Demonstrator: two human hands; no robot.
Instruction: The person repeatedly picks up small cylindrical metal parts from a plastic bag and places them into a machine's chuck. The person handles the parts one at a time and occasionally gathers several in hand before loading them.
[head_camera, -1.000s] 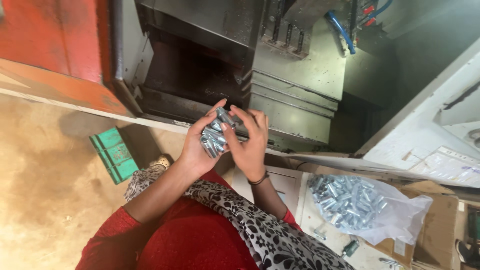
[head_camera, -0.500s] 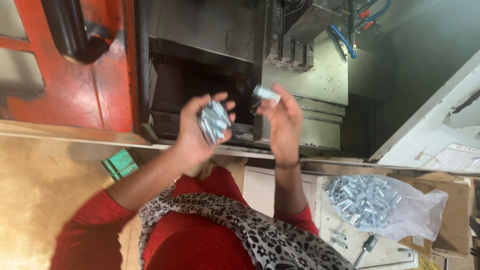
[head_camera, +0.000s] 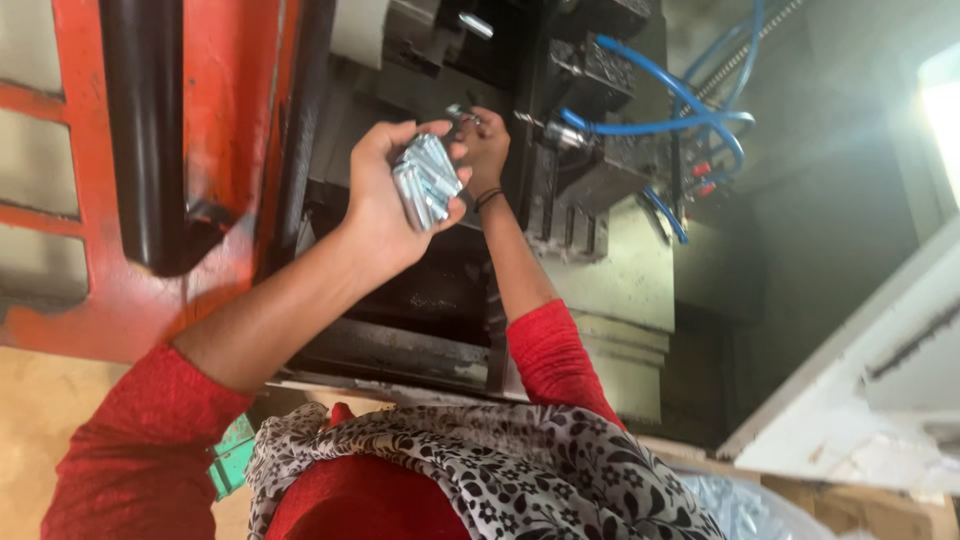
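In the head view, the person's left hand is raised in front of the grey machine, its fingers curled tight around a bundle of small silvery metal parts that fan out past the thumb and fingertips. Just beyond that bundle, deeper toward the machine, the right hand reaches in, its fingers pinched together on a single small metal piece at the tips; the piece is partly hidden, so its shape cannot be told. The right hand sits just beside the bundle, nearly touching it, and a dark band circles its wrist. To the right of the hands, blue hoses loop across the upper part of the machine, with small red fittings near them. To the left of the machine stands an orange-red door with a thick black handle bar running down it. Both forearms come out of red sleeves, and a black-and-white patterned scarf lies across the person's chest at the bottom of the view. Below the machine, at the lower right edge, a clear plastic bag of more silvery parts peeks in, well apart from the hands.
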